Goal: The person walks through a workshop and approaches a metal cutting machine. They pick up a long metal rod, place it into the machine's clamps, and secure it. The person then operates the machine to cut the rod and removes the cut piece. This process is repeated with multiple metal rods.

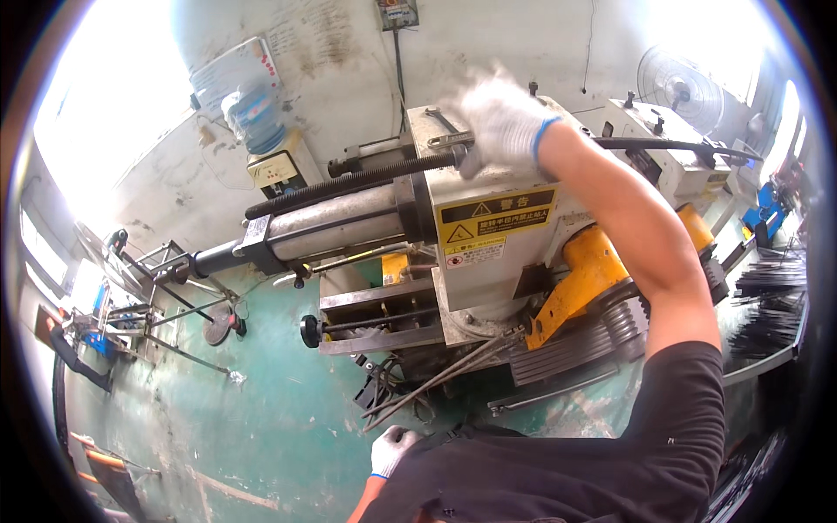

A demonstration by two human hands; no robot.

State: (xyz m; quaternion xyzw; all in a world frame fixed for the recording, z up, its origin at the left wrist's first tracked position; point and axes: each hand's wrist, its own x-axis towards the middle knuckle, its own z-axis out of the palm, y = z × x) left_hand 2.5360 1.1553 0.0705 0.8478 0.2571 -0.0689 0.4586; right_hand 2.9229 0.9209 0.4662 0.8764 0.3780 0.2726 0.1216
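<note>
The right hand (504, 120), in a white glove with a blue cuff, is at the top face of the white machine housing (493, 257), near its left edge. Motion blur covers the fingers; whether they are apart, together or clamped on anything cannot be determined. A wrench (449, 140) lies on the top face, just beside the glove. A dark ribbed rod (349, 183) projects leftward past the housing edge, above the cylinder (340, 222). The left hand (392, 451), also gloved, is low beside the dark shirt (540, 475); its finger closure cannot be determined. Green floor (253, 383) extends leftward from this hand, giving lateral room. 2 thin rods (475, 359) protrude from the machine's lower part toward the left hand, narrowing the space there.
</note>
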